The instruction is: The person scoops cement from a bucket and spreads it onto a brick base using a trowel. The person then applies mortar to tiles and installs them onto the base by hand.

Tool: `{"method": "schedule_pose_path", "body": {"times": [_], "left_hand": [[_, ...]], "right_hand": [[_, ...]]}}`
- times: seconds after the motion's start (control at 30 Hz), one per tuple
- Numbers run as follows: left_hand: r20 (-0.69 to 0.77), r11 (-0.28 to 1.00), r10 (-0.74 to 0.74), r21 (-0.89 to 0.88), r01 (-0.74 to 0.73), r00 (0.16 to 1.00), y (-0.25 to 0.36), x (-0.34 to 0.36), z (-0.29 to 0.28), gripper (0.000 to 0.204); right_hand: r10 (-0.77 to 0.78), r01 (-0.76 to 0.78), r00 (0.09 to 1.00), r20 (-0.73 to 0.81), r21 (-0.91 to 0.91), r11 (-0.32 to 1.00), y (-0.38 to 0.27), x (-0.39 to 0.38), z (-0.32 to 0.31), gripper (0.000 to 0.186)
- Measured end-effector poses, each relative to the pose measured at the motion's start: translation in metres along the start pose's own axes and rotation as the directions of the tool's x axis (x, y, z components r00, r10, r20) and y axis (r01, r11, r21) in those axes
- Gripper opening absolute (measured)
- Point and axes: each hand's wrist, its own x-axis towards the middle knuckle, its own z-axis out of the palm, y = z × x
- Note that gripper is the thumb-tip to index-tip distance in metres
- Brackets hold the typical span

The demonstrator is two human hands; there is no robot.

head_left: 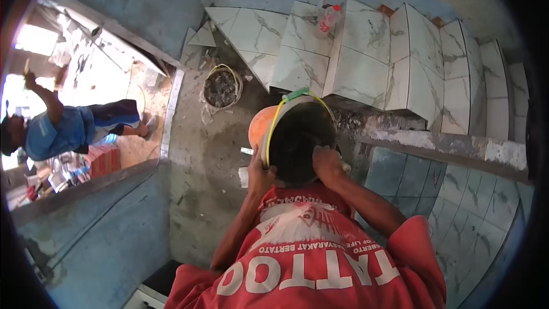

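Beside white veined-tile stairs (361,74), the left hand (262,173) and right hand (328,166) grip opposite sides of a round, dark-mouthed, yellow-handled bucket (302,130).

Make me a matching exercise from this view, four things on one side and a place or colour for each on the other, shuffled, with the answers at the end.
Column one
1. Plastic bottle
2. Grip on the held bucket's handle
3. Rubble bucket
4. Left hand

Column two
A. Against the side of the held bucket
B. On the bare floor
C. Green
D. On the tiled stairs

Right pairs: 1-D, 2-C, 3-B, 4-A
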Motion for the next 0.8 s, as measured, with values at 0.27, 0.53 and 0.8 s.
{"method": "schedule_pose_path", "body": {"times": [0.27, 0.53, 0.8], "left_hand": [[-0.127, 0.923, 0.353, 0.208, -0.323, 0.927, 0.016, -0.027, 0.055, 0.076], [-0.284, 0.916, 0.39, 0.217, -0.338, 0.876, 0.003, -0.058, 0.149, 0.078], [-0.458, 0.971, 0.201, -0.023, -0.237, 0.866, -0.017, -0.101, 0.21, 0.08]], "right_hand": [[-0.376, 0.366, 0.912, 0.16, 0.091, 0.926, 0.067, 0.026, 0.001, 0.027], [-0.607, 0.25, 0.657, 0.448, 0.629, 0.736, 0.154, 0.034, 0.035, 0.034], [-0.689, 0.145, 0.422, 0.589, 0.706, 0.693, 0.182, 0.017, 0.051, 0.036]]}}
